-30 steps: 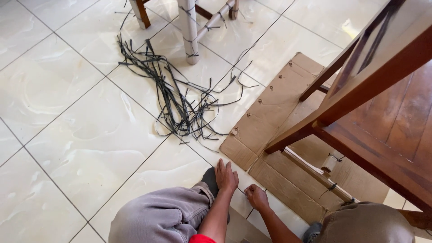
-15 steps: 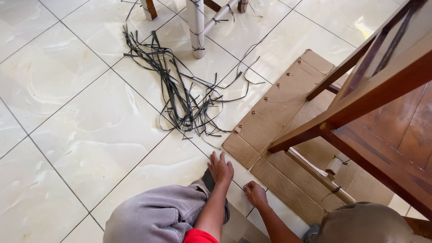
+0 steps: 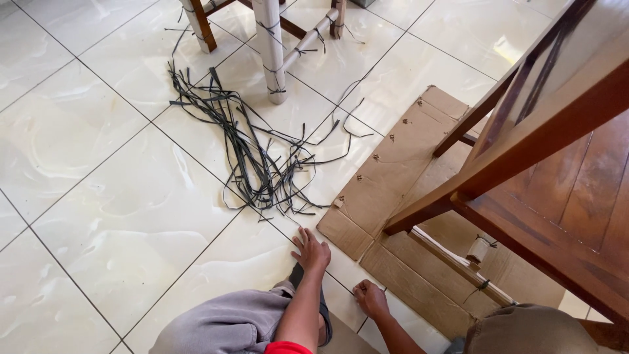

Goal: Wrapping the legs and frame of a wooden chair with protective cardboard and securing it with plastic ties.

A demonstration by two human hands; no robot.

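While left hand (image 3: 310, 251) lies flat, right hand (image 3: 371, 298) curls on tile (image 3: 131, 216).

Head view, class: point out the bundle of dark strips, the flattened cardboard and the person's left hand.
Bundle of dark strips (image 3: 259, 167), head view, on the tangled middle.
Flattened cardboard (image 3: 393, 167), head view, on a bare part of its upper panel.
Left hand (image 3: 310, 252), head view, on the back of the hand.

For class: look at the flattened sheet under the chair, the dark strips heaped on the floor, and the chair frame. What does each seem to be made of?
Flattened sheet: brown cardboard, matt, with fold creases and flaps.
Dark strips: thin, flat, springy bands, probably plastic strapping or synthetic rattan; hard to tell.
Chair frame: reddish-brown wood, grain visible, slightly glossy, likely varnished.
Floor: glossy pale tiles, seemingly glazed ceramic, with grout lines.
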